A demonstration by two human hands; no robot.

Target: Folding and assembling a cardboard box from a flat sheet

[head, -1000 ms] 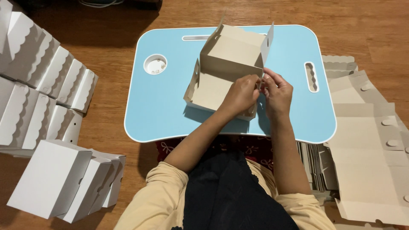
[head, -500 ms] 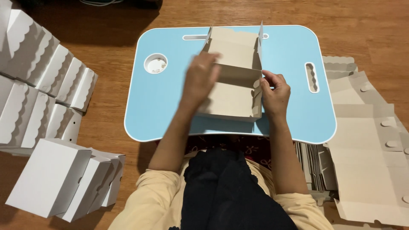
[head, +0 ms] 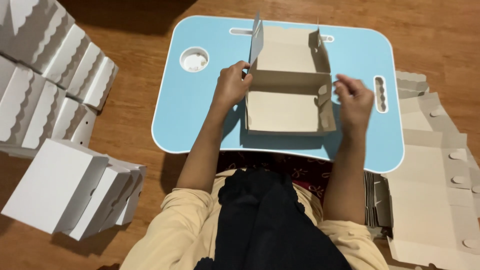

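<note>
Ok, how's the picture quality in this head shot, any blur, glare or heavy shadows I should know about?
Head view: mostly sharp and evenly lit. The right hand is motion-blurred at the fingers, while the left hand on the box is crisp. A dark shadow falls on the floor at the top left, and softer ones lie under the arms on the blue tray. No strong glare.

A half-folded cardboard box (head: 287, 95) sits on a lap table (head: 200, 115), the left hand (head: 231, 86) at its left wall, the right hand (head: 352, 100) just beside its right. Finished boxes (head: 55, 100) lie left, flat blanks (head: 435, 190) right.
</note>
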